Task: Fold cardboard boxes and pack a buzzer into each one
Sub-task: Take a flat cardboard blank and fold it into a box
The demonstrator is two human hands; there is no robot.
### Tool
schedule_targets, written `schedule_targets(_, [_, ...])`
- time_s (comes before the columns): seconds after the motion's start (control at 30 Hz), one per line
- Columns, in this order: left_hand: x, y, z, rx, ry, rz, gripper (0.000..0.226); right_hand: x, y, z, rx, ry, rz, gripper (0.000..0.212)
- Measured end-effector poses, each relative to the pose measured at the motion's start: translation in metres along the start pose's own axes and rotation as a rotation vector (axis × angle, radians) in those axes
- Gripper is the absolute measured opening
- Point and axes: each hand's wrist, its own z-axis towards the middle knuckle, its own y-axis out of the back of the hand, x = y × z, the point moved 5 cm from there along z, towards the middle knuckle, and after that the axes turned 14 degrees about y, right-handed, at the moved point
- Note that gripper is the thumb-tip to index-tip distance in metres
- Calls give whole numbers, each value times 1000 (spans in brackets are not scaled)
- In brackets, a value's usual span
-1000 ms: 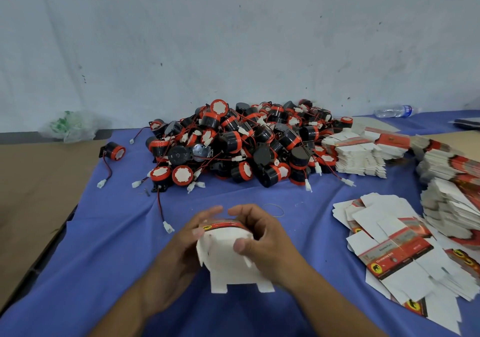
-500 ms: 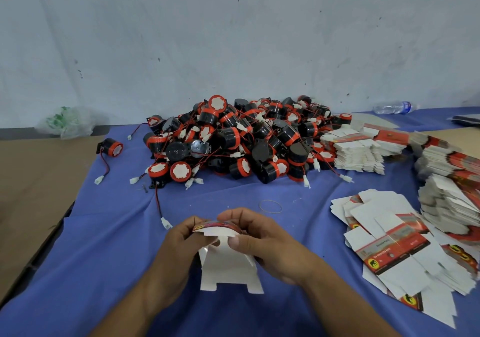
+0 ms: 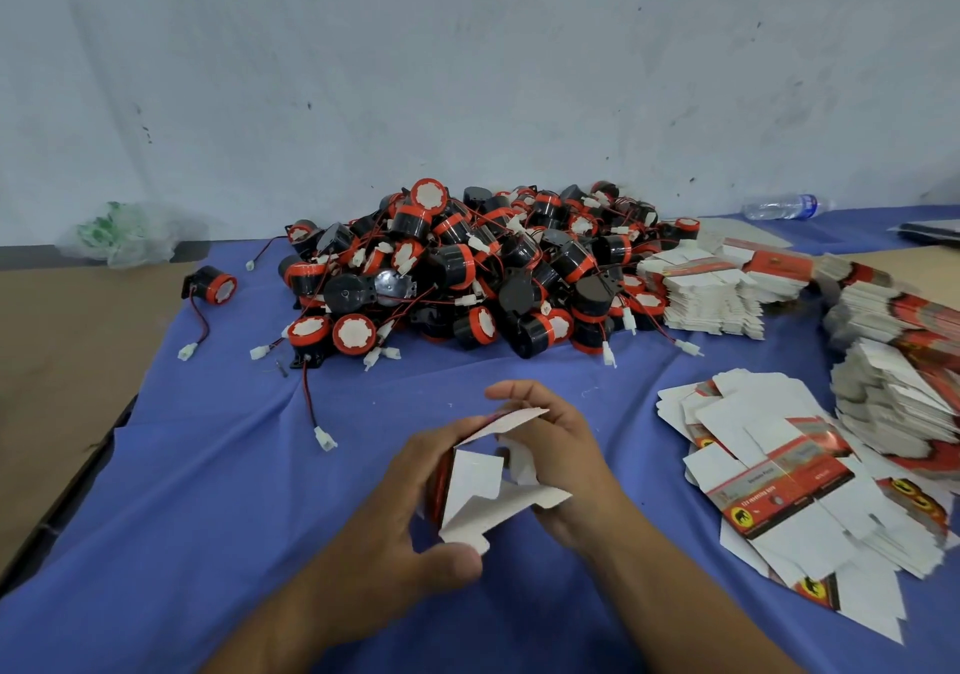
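Note:
A half-folded white cardboard box (image 3: 480, 486) with red print on its outside is held between both hands above the blue cloth, its end flaps sticking out. My left hand (image 3: 410, 523) grips its left side, thumb on the lower flap. My right hand (image 3: 558, 460) holds its right side, fingers curled over the top flap. A big heap of black and red buzzers (image 3: 467, 268) with red wires and white plugs lies behind, apart from the hands.
One stray buzzer (image 3: 210, 284) lies at the far left. Flat box blanks (image 3: 779, 486) are spread at the right, with taller stacks (image 3: 711, 294) behind them. A plastic bottle (image 3: 779, 206) and a plastic bag (image 3: 124, 237) lie by the wall. The blue cloth (image 3: 208, 491) ends at the left on brown board.
The box has been turned and opened up; its flaps now splay out toward me. My left hand has slid lower on the box, and my right hand has shifted over its top.

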Motion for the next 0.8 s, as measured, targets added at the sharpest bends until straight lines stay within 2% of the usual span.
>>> schedule_targets(0.07, [-7,2,-6,-44,-38,33,106,-2,-1,-1,-38,-4,-9,23])
schedule_targets(0.17, [-10,6,-6,-62,-86,11,113,-8,-8,-3,-67,-12,-37,38])
schedule_targets(0.2, [-8,6,-5,-83,-108,28,104,-10,-10,-4,-72,-19,-44,42])
schedule_targets(0.27, [-4,11,-2,-193,-109,37,70,-7,-12,-6,-70,12,-87,31])
schedule_targets(0.33, [-2,17,-1,-312,-72,-37,50,-3,-18,-11,2,106,-157,13])
schedule_targets(0.4, [4,22,2,-371,-19,-146,33,-3,-27,-18,111,176,-153,7])
schedule_targets(0.5, [17,32,7,-381,75,-379,15,-8,-41,-27,237,183,-61,30])
schedule_targets(0.57, [26,36,10,-396,196,-586,18,-10,-46,-30,302,184,-72,36])
schedule_targets(0.63, [32,38,10,-416,249,-650,25,-9,-49,-30,343,219,-145,32])
schedule_targets(0.77, [14,34,3,-480,79,-330,26,-4,-43,-20,172,201,-19,31])
schedule_targets(0.8, [12,30,2,-489,53,-309,40,-3,-39,-16,112,173,56,32])
